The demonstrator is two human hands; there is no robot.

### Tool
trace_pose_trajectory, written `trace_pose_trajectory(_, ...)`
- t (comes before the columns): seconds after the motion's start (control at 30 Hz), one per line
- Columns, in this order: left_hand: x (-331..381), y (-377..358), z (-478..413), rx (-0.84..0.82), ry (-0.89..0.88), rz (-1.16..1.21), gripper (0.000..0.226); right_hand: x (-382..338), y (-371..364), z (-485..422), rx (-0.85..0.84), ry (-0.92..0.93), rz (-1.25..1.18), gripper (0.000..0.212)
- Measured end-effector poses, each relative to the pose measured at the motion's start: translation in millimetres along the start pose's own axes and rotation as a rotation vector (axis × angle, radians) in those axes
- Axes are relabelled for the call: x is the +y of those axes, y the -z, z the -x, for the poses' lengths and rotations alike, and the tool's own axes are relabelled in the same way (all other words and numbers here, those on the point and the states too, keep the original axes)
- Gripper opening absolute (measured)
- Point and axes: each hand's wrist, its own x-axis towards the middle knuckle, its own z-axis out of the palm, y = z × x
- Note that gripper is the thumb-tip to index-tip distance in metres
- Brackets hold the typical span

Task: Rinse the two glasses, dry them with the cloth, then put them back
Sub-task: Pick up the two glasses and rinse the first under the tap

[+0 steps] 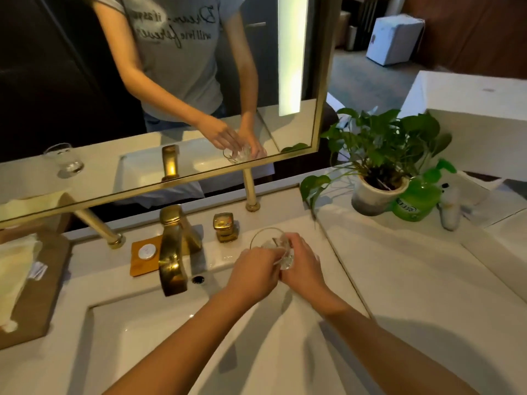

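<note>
fingers of the left hand (252, 273) and right hand (303, 266) curl round a tilted clear cut-glass tumbler (278, 242) near the far right corner of the white sink (142, 337).

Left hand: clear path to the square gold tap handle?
Likely yes: nothing lies between left hand and square gold tap handle, though it and the right hand grip the clear glass.

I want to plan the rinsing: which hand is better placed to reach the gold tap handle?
Left, probably. The left hand is nearer the tap handle, while the right hand grips the glass by its base and could hold it alone.
</note>
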Motion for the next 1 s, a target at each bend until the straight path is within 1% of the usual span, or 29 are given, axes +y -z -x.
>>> trace_pose_trajectory(0.07,3,-2,-22,-0.006,-0.031,-0.078,0.024,4,7,-14,0.046,-0.046,0.081,0.045)
trace_pose_trajectory(0.17,7,-8,-49,-0.006,-0.06,-0.157,0.026,13,13,-36,0.051,-0.101,0.151,0.044)
trace_pose_trajectory(0.23,8,-11,-64,-0.002,-0.068,-0.157,0.023,21,15,-49,0.064,-0.116,0.186,0.046)
trace_pose_trajectory(0.33,9,-15,-83,-0.009,-0.063,-0.158,0.021,29,17,-65,0.067,-0.198,0.177,0.048)
trace_pose_trajectory(0.43,10,-21,-96,-0.017,-0.066,-0.171,0.018,36,16,-80,0.096,-0.221,0.258,0.049)
trace_pose_trajectory(0.5,10,-22,-102,0.008,-0.086,-0.168,0.017,39,17,-86,0.088,-0.249,0.29,0.052)
trace_pose_trajectory(0.6,10,-23,-111,0.044,-0.098,-0.158,0.02,41,21,-97,0.121,-0.233,0.342,0.053)
trace_pose_trajectory(0.7,12,-23,-123,0.016,-0.084,-0.193,0.021,43,24,-109,0.144,-0.189,0.457,0.056)
trace_pose_trajectory(0.8,14,-26,-132,0.0,-0.092,-0.206,0.025,48,25,-115,0.14,-0.221,0.425,0.055)
trace_pose_trajectory(0.9,15,-29,-136,0.01,-0.095,-0.22,0.032,52,25,-116,0.141,-0.232,0.396,0.059)
trace_pose_trajectory(1.0,16,-30,-136,0.01,-0.086,-0.231,0.029,51,26,-116,0.144,-0.237,0.396,0.058)
